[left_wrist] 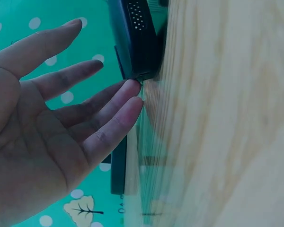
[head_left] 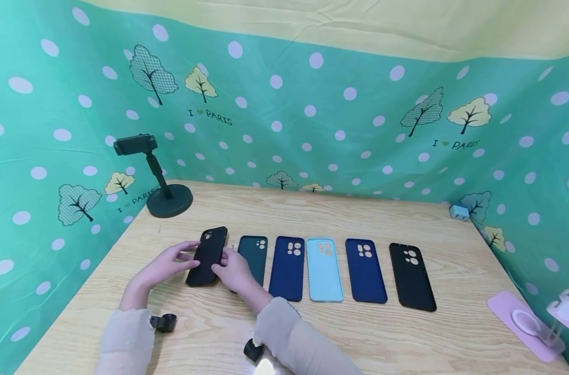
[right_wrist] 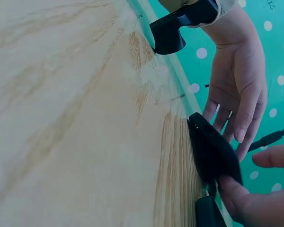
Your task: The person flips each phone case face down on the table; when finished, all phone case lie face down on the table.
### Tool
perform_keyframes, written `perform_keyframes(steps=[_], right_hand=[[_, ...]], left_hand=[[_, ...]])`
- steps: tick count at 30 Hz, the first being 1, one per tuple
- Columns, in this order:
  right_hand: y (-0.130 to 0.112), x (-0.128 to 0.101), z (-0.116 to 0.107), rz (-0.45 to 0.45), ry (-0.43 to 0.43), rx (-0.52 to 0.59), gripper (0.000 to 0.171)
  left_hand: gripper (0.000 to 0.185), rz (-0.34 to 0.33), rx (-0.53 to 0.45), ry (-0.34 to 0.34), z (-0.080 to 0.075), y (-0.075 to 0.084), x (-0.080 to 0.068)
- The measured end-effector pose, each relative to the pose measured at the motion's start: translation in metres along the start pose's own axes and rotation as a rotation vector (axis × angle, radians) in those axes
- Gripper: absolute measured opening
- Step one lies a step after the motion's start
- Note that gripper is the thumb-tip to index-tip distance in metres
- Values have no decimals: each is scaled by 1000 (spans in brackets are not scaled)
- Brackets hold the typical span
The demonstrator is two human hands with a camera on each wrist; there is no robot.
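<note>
Right sleeve (head_left: 303,338) nearest. Black phone case (head_left: 209,256), long axis running away, lies just right of left hand (head_left: 171,264), fingers loosely extended; right hand (head_left: 236,272) touches its opposite edge, can't tell if gripping.

A makeshift, curtained-off workspace; the kind of building is unclear. A dotted curtain (head_left: 265,62) printed with trees (head_left: 154,73) hangs behind and on both sides of the wooden tabletop (head_left: 368,344), which carries phone cases (head_left: 325,273) and a phone stand (head_left: 155,169).
</note>
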State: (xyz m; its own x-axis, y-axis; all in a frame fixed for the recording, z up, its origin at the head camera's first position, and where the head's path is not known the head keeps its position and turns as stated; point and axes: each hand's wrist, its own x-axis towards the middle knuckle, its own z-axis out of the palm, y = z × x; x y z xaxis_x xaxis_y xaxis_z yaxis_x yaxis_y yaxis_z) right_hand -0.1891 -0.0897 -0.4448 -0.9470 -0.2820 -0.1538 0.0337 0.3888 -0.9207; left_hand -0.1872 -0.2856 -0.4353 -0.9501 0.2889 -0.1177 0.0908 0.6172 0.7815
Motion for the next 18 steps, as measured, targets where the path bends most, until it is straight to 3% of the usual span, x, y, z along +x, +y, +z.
perform_keyframes(steps=[18], right_hand=[[-8,-12,-1,58,-69,-111,57]], left_hand=[[59,-14,5,-2,-1,-1,-3]])
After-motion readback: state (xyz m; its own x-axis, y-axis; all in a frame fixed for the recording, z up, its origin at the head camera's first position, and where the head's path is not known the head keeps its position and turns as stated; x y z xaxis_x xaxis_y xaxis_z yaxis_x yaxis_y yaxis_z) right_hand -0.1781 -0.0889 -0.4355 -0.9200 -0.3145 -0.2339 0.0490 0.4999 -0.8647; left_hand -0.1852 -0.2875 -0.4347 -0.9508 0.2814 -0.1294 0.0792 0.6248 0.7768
